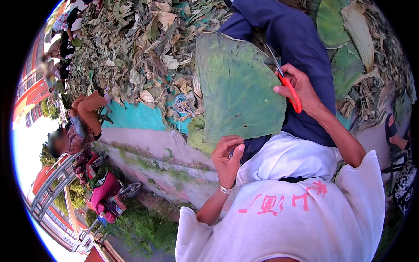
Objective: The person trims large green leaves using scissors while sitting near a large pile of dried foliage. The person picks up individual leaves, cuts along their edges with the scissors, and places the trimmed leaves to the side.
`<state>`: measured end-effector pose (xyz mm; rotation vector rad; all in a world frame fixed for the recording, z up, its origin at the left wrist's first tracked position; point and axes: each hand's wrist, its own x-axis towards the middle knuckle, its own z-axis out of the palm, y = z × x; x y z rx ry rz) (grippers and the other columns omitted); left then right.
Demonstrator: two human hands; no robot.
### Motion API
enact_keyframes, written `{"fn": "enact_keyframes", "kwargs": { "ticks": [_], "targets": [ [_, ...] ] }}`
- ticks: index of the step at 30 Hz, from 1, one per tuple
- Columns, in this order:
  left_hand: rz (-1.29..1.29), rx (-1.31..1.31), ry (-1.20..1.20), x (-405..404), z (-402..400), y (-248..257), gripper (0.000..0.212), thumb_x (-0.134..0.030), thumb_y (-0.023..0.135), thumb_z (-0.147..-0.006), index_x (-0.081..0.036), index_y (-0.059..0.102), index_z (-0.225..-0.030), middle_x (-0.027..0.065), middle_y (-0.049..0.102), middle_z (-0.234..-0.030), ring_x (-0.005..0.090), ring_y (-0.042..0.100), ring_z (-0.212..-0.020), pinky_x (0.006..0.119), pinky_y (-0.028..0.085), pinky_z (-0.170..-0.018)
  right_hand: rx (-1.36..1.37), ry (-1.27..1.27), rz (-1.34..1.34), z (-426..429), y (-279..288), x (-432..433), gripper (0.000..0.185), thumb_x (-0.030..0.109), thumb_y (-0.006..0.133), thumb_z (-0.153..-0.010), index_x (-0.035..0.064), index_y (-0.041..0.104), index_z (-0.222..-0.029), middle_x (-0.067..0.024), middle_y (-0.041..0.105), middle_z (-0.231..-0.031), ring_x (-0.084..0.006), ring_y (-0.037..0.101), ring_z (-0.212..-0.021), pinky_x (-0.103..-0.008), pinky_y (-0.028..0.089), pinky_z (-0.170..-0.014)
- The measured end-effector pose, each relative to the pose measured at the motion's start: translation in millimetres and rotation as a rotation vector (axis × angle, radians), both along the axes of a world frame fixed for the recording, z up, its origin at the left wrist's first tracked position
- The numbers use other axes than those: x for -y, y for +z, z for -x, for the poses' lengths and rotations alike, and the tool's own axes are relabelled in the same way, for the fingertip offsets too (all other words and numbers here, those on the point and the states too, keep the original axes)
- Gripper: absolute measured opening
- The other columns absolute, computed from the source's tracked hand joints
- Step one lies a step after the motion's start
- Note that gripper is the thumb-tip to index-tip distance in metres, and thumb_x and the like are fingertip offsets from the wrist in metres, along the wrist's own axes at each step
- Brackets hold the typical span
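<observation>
A large green lotus leaf [242, 88], folded to a wedge with a few small holes, lies across my lap over dark blue trousers [294, 36]. My right hand [301, 86] grips red-handled scissors [289, 91] at the leaf's right edge. The blades point away from me, and the thumb tip overlaps the leaf. My left hand [227, 160], wearing a metal-band watch [226, 189], is at the leaf's near edge. Its fingers are curled and apart from the thumb, with nothing seen between them; whether the fingertips touch the leaf cannot be told.
Dried leaves [140, 59] cover a teal sheet [134, 116] ahead and left. More green leaves [347, 68] lie on the right. A tangle of pale string [183, 104] sits among the leaves. A seated person [85, 121] and a parked magenta scooter [108, 193] are on the left.
</observation>
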<state>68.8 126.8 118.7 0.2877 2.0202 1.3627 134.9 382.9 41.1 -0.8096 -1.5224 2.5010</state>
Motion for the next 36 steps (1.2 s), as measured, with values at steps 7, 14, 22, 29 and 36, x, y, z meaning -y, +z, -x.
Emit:
{"fn": "enact_keyframes", "kwargs": {
  "ticks": [7, 14, 22, 29, 36],
  "targets": [
    [0.218, -0.777, -0.09, -60, 42, -53, 0.062, -0.014, 0.07, -0.074, 0.0, 0.044, -0.129, 0.0197, 0.035, -0.139, 0.0342, 0.033, -0.129, 0.043, 0.028, -0.105, 0.035, 0.012, 0.008, 3, 2, 6, 0.025, 0.008, 0.068, -0.083, 0.0054, 0.048, -0.097, 0.0067, 0.045, -0.069, 0.0002, 0.038, -0.06, -0.0167, 0.031, -0.052],
    [0.204, -0.766, -0.13, -63, 44, -66, 0.068, -0.024, 0.068, -0.078, 0.0, 0.037, -0.135, 0.0202, 0.03, -0.143, 0.036, 0.03, -0.131, 0.045, 0.026, -0.107, 0.057, 0.042, -0.004, -10, 1, 7, 0.028, 0.014, 0.07, -0.082, 0.0054, 0.047, -0.096, 0.0065, 0.043, -0.069, -0.0006, 0.036, -0.063, -0.0174, 0.03, -0.053],
    [0.181, -0.73, -0.11, -60, 46, -66, 0.068, -0.03, 0.065, -0.081, 0.001, 0.037, -0.134, 0.0191, 0.03, -0.143, 0.0345, 0.03, -0.131, 0.043, 0.025, -0.107, 0.002, 0.094, 0.173, -19, 14, 2, 0.036, 0.033, 0.067, -0.085, 0.0055, 0.048, -0.099, 0.0057, 0.041, -0.075, -0.0026, 0.034, -0.066, -0.0185, 0.029, -0.055],
    [0.154, -0.714, -0.092, -59, 48, -66, 0.066, -0.031, 0.065, -0.081, 0.001, 0.039, -0.133, 0.019, 0.032, -0.142, 0.0336, 0.031, -0.131, 0.043, 0.025, -0.107, 0.186, 0.288, 0.131, -20, 21, -17, 0.042, 0.043, 0.061, -0.086, 0.0063, 0.047, -0.102, -0.0003, 0.052, -0.079, -0.0068, 0.053, -0.077, -0.0239, 0.047, -0.072],
    [0.151, -0.696, -0.086, -59, 49, -66, 0.065, -0.028, 0.064, -0.081, 0.001, 0.039, -0.133, 0.0194, 0.033, -0.142, 0.0335, 0.032, -0.13, 0.043, 0.025, -0.107, 0.331, 0.364, 0.14, -8, 22, -26, 0.051, 0.055, 0.06, -0.082, 0.0067, 0.05, -0.094, -0.0014, 0.052, -0.078, -0.01, 0.054, -0.076, -0.0287, 0.05, -0.072]
  ]
}}
